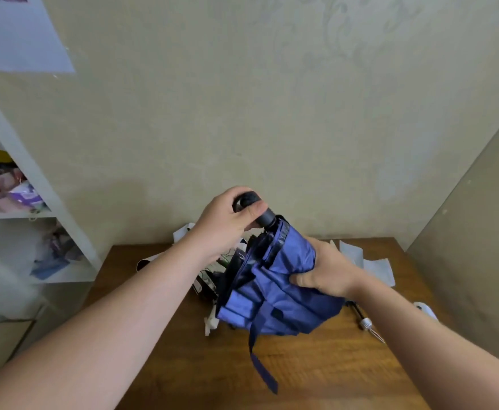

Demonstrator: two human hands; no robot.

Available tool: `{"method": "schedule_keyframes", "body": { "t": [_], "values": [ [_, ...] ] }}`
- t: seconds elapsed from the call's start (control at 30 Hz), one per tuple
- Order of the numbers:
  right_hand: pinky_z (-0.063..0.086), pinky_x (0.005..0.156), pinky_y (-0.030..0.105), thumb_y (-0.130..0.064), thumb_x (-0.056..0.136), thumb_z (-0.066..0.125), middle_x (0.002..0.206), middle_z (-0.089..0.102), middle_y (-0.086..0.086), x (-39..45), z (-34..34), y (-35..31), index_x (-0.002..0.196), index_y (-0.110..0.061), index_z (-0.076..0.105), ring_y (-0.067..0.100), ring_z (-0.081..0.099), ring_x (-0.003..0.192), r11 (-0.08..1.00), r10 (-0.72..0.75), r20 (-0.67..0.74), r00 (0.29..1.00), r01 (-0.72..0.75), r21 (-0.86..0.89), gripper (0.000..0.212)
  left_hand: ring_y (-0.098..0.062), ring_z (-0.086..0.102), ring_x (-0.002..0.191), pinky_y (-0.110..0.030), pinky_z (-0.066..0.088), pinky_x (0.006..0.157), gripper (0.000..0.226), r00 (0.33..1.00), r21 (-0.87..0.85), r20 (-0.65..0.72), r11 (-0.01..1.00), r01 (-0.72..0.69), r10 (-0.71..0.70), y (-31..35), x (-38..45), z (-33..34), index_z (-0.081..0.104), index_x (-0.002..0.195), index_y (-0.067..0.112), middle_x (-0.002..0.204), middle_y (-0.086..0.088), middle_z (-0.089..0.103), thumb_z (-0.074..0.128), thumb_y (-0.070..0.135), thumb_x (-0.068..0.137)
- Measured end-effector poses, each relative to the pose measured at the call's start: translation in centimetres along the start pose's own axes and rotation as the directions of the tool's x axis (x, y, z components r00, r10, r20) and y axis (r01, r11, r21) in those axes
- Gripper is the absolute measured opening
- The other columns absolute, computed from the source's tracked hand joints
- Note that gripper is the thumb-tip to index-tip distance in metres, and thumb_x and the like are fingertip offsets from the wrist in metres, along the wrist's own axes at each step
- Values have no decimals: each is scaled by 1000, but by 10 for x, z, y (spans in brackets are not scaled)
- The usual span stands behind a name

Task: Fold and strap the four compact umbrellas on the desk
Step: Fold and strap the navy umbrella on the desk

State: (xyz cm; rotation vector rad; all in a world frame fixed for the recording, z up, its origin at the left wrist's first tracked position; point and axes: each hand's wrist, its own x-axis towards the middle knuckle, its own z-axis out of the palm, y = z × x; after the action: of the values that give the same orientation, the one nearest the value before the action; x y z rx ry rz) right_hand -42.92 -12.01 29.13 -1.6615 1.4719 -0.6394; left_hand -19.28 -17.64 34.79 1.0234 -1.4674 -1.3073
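Note:
I hold a blue compact umbrella (274,288) above the wooden desk (316,365), handle end up. My left hand (224,226) grips its black handle (257,208). My right hand (328,267) wraps around the loosely gathered blue canopy from the right. Its dark blue strap (260,362) hangs free toward the desk. Behind it lies a white and black patterned umbrella (209,276), partly hidden. Another umbrella's tip and shaft (363,321) show at the right, under my right forearm.
White folded cloth or paper (372,264) lies at the back right of the desk. A white shelf unit (35,202) with cluttered items stands on the left. Walls close in behind and on the right. A white object (424,309) sits by the desk's right edge.

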Motion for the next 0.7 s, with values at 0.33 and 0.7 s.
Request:
{"method": "schedule_keyframes", "body": {
  "t": [0.33,0.7],
  "values": [
    [64,81,53,-33,85,70,129,71,18,-27,9,18,133,-13,65,39,71,113,273,393,101,914,-221,936,53,-8,65,106,-33,53,94,8,980,127,-199,990,56,-30,-22,-33,-27,68,108,42,108,12,72,62,40,103],
    [64,73,53,-32,28,108,124,73,19,-35,35,12,122,-11,71,37,77,96,222,264,140,954,-202,954,103,-9,57,79,-32,48,80,13,994,168,-103,986,-23,41,-40,-71,-2,62,113,46,82,4,57,59,46,101]
  ]
}}
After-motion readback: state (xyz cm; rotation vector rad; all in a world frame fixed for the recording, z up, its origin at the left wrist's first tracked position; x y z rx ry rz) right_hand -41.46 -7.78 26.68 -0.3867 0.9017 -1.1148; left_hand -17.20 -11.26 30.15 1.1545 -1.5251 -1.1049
